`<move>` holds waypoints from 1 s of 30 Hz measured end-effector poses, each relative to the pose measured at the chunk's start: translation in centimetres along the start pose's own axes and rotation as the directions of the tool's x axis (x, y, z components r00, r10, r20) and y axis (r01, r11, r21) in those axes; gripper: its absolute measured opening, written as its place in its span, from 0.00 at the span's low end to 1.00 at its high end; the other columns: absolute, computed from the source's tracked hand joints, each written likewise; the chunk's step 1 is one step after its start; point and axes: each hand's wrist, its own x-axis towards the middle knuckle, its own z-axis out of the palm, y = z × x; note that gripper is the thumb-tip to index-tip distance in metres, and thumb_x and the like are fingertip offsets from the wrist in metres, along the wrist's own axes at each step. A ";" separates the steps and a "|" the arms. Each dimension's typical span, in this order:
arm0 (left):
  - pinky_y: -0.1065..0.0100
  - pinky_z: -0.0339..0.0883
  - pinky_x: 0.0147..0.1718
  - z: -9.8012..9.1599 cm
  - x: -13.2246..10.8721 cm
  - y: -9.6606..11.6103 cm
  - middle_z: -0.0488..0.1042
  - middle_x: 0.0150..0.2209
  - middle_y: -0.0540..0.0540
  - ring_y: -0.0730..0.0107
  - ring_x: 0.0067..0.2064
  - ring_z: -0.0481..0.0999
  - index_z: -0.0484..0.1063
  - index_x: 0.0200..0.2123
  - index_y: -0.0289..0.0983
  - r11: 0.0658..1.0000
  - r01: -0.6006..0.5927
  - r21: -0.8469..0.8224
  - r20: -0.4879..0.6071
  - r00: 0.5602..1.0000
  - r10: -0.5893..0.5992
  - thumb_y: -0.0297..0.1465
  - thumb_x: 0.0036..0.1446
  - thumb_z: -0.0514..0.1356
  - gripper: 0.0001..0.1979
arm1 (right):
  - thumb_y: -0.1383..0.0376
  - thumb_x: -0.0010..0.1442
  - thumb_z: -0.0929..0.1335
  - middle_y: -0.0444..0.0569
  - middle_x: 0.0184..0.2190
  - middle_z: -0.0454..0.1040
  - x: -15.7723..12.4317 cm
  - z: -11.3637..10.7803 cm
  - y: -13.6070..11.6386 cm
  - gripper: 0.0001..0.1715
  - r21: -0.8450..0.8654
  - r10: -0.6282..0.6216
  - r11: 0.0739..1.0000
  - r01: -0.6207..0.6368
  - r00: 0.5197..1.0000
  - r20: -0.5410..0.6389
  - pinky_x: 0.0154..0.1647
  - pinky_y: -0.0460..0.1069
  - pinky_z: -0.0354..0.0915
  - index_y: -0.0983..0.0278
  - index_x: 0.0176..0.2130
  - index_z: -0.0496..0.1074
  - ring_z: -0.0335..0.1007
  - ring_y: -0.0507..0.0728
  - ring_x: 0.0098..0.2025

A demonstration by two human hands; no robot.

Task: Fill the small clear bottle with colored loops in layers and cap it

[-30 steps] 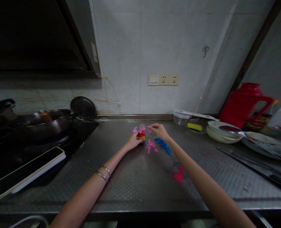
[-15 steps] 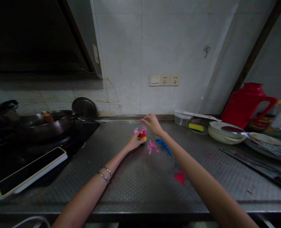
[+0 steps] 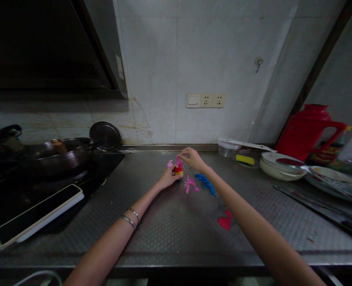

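My left hand (image 3: 167,177) is wrapped around a small clear jar (image 3: 179,167), which stands on the metal counter. Layers of yellow, red and pink show inside it. At the jar's mouth, my right hand (image 3: 193,159) has thumb and forefinger pinched together; a bit of pink like the loose loops shows at the fingertips. Just left of the jar is a lilac piece (image 3: 169,163), partly behind my left hand. Right of the jar lie loose pink rubber bands (image 3: 189,182) and a heap of blue bands (image 3: 206,184). Nearer, a red heart-shaped piece (image 3: 225,221) lies by my right forearm.
A phone (image 3: 39,212) lies at left by the stove, where a pan (image 3: 53,159) stands. Along the right are a yellow sponge (image 3: 245,160), stacked bowls (image 3: 278,171), a red thermos jug (image 3: 305,131) and a long dark knife-like object (image 3: 318,210).
My right hand has come down slightly, from above the jar to its mouth. My left hand keeps its hold on the jar.
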 end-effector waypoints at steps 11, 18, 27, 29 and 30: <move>0.61 0.66 0.40 0.0 0.0 -0.1 0.73 0.39 0.42 0.64 0.39 0.73 0.67 0.41 0.33 0.999 -0.020 0.033 0.040 0.999 0.019 0.35 0.47 0.62 0.18 | 0.58 0.60 0.61 0.50 0.34 0.73 -0.3 -0.7 -0.2 0.18 0.036 -0.063 0.997 0.066 0.996 -0.069 0.42 0.48 0.59 0.64 0.32 0.76 0.65 0.53 0.39; 0.61 0.67 0.40 0.0 0.0 -0.3 0.72 0.38 0.42 0.64 0.38 0.73 0.67 0.40 0.32 0.999 -0.023 0.035 0.032 0.999 0.022 0.35 0.47 0.61 0.18 | 0.54 0.63 0.56 0.53 0.40 0.70 -0.8 -1.0 0.4 0.26 -0.035 -0.032 0.999 0.034 0.998 0.060 0.48 0.51 0.56 0.64 0.36 0.76 0.62 0.56 0.44; 0.61 0.67 0.38 0.0 0.0 -0.2 0.73 0.38 0.41 0.63 0.37 0.73 0.67 0.41 0.32 0.998 -0.015 0.057 0.018 1.000 0.014 0.35 0.47 0.61 0.18 | 0.48 0.61 0.54 0.54 0.38 0.70 0.4 -1.7 -1.5 0.33 -0.193 -0.002 0.980 0.039 0.982 0.188 0.47 0.51 0.56 0.65 0.30 0.75 0.60 0.58 0.46; 0.61 0.67 0.38 0.0 0.0 0.0 0.73 0.39 0.41 0.63 0.37 0.73 0.67 0.41 0.32 0.998 -0.012 0.054 0.018 1.000 0.011 0.35 0.47 0.61 0.18 | 0.47 0.60 0.54 0.55 0.38 0.70 0.8 -1.4 -1.6 0.32 -0.246 0.019 0.969 0.037 0.975 0.223 0.46 0.51 0.57 0.66 0.29 0.74 0.60 0.59 0.46; 0.61 0.67 0.38 0.0 0.0 0.0 0.73 0.39 0.41 0.63 0.37 0.73 0.67 0.41 0.32 0.999 -0.012 0.052 0.018 1.000 0.011 0.35 0.47 0.61 0.18 | 0.47 0.60 0.54 0.55 0.38 0.70 0.9 -1.2 -1.7 0.32 -0.264 0.033 0.964 0.031 0.971 0.236 0.45 0.51 0.58 0.66 0.28 0.74 0.60 0.60 0.46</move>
